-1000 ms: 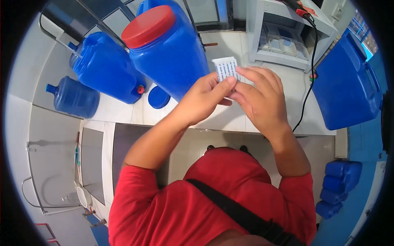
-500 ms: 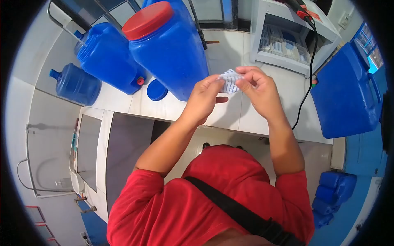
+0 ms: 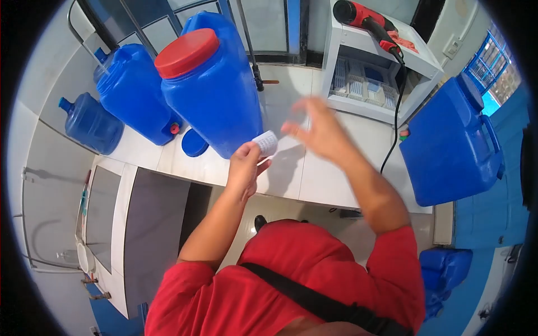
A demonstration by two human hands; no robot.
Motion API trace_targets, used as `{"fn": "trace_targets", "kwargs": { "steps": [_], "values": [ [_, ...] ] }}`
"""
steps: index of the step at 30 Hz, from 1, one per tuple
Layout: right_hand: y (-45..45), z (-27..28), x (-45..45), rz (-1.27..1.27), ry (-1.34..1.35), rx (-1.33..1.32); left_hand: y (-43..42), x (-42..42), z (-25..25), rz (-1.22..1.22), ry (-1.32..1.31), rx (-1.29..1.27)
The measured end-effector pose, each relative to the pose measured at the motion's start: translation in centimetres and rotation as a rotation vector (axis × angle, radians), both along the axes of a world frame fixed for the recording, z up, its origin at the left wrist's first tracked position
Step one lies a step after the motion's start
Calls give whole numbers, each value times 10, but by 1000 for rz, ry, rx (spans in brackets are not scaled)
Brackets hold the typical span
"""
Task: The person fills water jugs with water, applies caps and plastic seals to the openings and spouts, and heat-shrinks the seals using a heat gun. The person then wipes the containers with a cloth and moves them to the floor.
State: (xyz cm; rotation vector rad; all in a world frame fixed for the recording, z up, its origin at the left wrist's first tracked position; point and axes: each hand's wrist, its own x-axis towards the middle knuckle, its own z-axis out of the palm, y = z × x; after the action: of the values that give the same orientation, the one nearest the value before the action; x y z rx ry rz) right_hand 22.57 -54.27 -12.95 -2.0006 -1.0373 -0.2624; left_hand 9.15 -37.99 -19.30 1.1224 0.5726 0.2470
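Note:
My left hand [image 3: 244, 171] is closed, pinching a small white piece with dark print [image 3: 267, 144], like a label or printed film, between thumb and fingers. Its exact kind is not clear. The piece is just in front of a large blue container [image 3: 216, 101] with a red screw lid [image 3: 186, 53]. Higher and to the right, my right hand [image 3: 320, 131] is raised over the counter. Motion blurs it, but thumb and forefinger show apart, with no clear object between them.
A white counter [image 3: 336, 185] runs across. A blue lid [image 3: 194, 143], a blue jug with a tap [image 3: 134, 92] and a clear blue bottle [image 3: 94, 124] stand left. At right are a white shelf unit [image 3: 364, 109], a red heat gun [image 3: 367, 21], its black cord and another blue jug [image 3: 448, 145].
Both hands held the printed piece together; now the right hand has let go and moved up and away. My left hand has moved left and down with the piece. The view has shifted.

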Motion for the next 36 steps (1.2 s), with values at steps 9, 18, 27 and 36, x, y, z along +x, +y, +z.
{"fn": "trace_targets", "kwargs": {
  "steps": [9,18,27,36],
  "values": [
    [-55,183,166,-747,472,-421,22,-1,-119,455,125,204],
    [-69,174,188,-613,557,-270,4,31,-123,634,117,109],
    [-117,176,192,74,813,618,-8,50,-130,661,237,606],
    [-151,125,55,501,664,322,-16,61,-169,767,-102,938]
  ]
}}
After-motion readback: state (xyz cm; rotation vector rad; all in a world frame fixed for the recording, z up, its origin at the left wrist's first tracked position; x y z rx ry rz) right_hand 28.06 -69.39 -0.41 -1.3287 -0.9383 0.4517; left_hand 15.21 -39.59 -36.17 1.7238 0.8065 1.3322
